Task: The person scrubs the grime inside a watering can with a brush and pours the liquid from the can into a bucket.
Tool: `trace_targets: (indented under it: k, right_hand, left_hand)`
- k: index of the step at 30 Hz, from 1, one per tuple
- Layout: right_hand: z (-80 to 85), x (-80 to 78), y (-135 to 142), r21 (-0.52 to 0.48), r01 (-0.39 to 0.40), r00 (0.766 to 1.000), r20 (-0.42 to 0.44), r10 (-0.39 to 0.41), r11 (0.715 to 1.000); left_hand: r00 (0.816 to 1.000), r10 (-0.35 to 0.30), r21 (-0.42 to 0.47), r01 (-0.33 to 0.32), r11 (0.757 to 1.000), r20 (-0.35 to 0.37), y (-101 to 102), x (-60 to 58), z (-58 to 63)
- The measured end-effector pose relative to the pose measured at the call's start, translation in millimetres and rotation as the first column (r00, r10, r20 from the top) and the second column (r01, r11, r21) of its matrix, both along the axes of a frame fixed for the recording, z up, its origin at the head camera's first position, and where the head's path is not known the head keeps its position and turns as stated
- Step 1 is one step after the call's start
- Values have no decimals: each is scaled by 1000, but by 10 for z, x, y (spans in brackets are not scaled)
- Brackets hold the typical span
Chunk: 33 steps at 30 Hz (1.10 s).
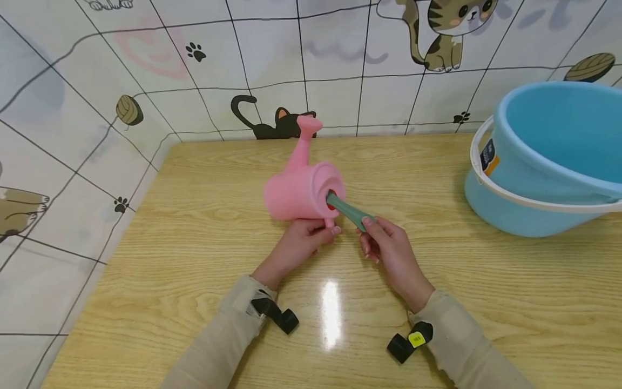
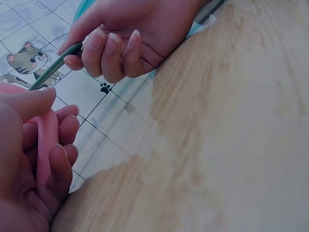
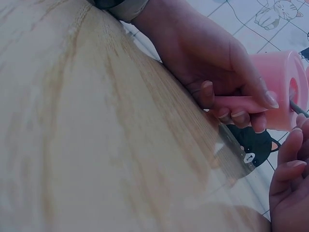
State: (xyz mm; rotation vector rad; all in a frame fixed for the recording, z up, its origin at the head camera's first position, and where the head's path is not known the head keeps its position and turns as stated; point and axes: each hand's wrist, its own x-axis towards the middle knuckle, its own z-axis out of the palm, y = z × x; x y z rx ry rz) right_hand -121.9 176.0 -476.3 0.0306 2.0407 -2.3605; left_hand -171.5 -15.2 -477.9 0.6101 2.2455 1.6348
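A pink watering can [image 1: 293,197] is tilted in the head view, its spout [image 1: 302,146] pointing to the far wall and its round opening turned to the right. My left hand [image 1: 303,240] grips the can's handle [image 3: 239,103], fingers curled round it in the right wrist view. With thumb and fingers, my right hand [image 1: 392,256] pinches the end of a slim green handle [image 1: 352,212]. The other end of this green-handled tool goes into the can's opening and is hidden there. Something red [image 1: 331,207] shows just inside the opening, beside the green handle.
Two light blue buckets [image 1: 525,216], one nested in the other, stand at the right with a white carrying handle [image 1: 539,204]. A wall sheet with cats and grid lines [image 1: 335,54] borders the wooden table [image 1: 204,216] at the back and left.
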Motion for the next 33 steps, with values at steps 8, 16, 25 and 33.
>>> trace_targets:
  k: [8, 16, 25, 33]
  right_hand:
    - [-4, -5, 17, 34, -30, 999, -19, 31, 999]
    - [-7, -9, -9, 76, 17, 1000, 7, -18, 997]
    - [-3, -8, -6, 86, -6, 1000, -1, 6, 996]
    - [5, -4, 0, 78, -34, 999, -19, 36, 996]
  left_hand:
    - [1000, -8, -25, 8, 1000, -19, 10, 39, 94]
    - [999, -10, -31, 9, 999, -35, -15, -20, -61]
    - [999, -20, -23, 19, 1000, -39, -15, -25, -73]
    - [999, -21, -32, 20, 999, -38, -21, -21, -58]
